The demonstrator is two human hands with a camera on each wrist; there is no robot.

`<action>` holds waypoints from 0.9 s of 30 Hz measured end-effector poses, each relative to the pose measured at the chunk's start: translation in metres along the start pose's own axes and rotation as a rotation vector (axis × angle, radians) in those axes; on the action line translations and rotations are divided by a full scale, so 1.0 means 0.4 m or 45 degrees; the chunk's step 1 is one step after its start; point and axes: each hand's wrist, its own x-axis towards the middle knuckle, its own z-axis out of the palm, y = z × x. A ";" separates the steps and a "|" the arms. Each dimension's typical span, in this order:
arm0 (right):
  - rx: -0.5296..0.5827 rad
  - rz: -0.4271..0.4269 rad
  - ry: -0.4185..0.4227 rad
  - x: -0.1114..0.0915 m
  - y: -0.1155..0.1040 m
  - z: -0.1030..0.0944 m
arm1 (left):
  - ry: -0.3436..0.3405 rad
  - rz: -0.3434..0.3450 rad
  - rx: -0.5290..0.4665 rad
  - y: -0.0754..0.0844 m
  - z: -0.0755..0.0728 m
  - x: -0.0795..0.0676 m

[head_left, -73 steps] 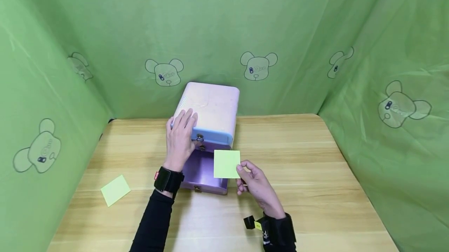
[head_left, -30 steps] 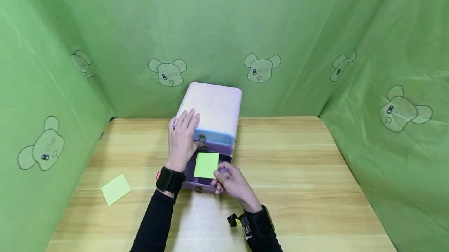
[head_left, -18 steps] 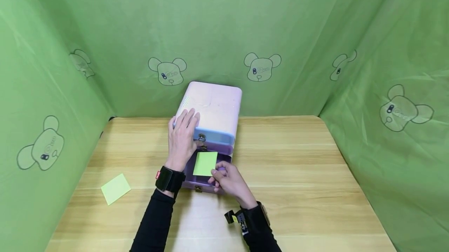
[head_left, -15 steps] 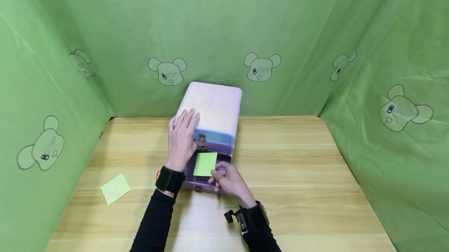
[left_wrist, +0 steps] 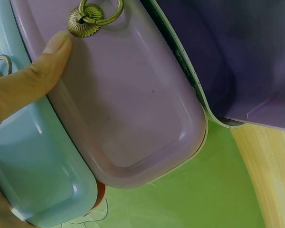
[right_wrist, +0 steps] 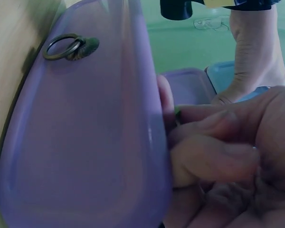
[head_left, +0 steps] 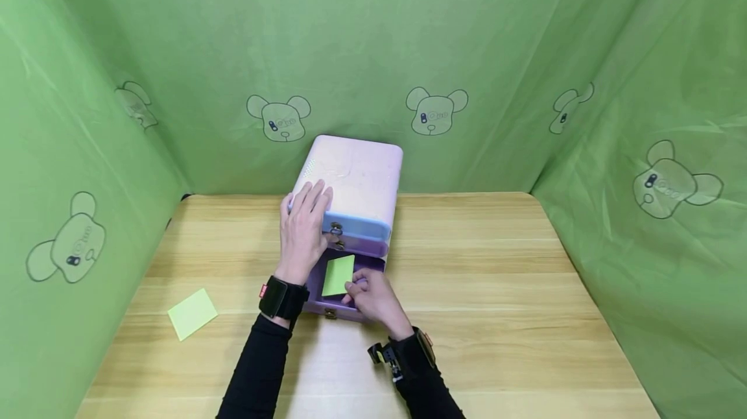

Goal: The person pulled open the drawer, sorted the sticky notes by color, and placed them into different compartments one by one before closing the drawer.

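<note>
A small drawer cabinet [head_left: 356, 172] with a pale top stands at the back of the table, its purple bottom drawer [head_left: 344, 312] pulled out. My left hand [head_left: 301, 237] rests on the cabinet's front left edge, fingers on the top. In the left wrist view the thumb touches the closed purple middle drawer [left_wrist: 133, 109], close to its ring pull [left_wrist: 85, 20]; the blue top drawer [left_wrist: 38, 161] sits beside it. My right hand [head_left: 376, 296] pinches a yellow-green sticky note [head_left: 338, 275] by its lower right corner, tilted inside the open drawer.
Another yellow-green sticky note [head_left: 192, 314] lies on the wooden table [head_left: 496, 289], to the left of the left forearm. Green cloth walls [head_left: 350, 30] with printed bear heads enclose the back and both sides.
My right hand has carried the sticky note leftward and down into the open drawer, and the note now tilts more steeply. The left hand has stayed on the cabinet.
</note>
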 end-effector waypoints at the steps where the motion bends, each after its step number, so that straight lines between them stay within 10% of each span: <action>1: 0.000 0.002 0.000 0.003 -0.001 0.001 | 0.002 0.002 0.000 0.000 0.000 0.000; 27: -0.176 0.145 -0.005 0.045 0.010 0.020 | -0.005 0.002 -0.005 0.000 -0.002 0.001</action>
